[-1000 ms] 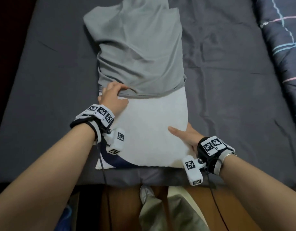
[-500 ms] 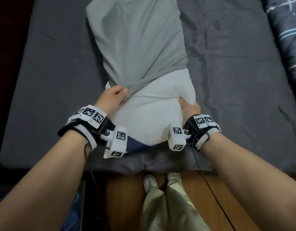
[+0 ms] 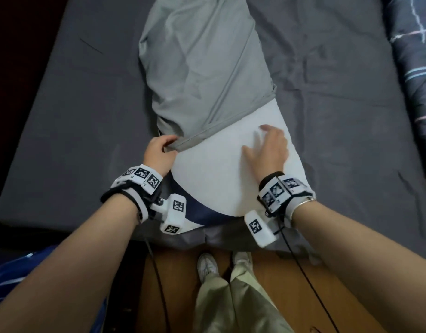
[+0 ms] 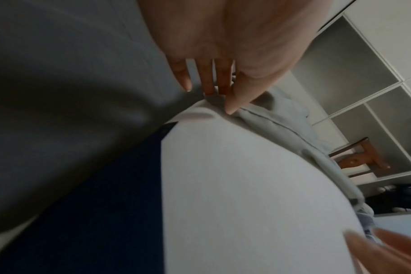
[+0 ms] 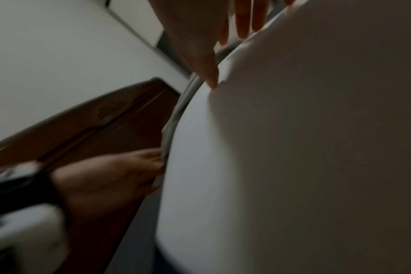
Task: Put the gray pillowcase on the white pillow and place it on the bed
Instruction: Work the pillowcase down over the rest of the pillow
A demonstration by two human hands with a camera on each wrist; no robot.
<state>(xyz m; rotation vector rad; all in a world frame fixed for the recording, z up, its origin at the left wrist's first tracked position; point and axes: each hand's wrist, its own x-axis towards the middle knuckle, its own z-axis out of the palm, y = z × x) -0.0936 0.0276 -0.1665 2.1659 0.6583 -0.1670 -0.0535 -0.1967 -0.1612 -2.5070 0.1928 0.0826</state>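
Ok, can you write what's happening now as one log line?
step: pulling case on | gray pillowcase: partway over white pillow | left hand: pinches case hem | right hand: open over pillow | bed: under pillow

Bed (image 3: 87, 116): dark gray sheet, creased on its right half. Lying on it: white pillow (image 3: 231, 169), lengthwise at centre, near end with a navy patch at the near edge; far part sheathed in gray pillowcase (image 3: 202, 68). Plaid quilt (image 3: 411, 56) along the right edge.
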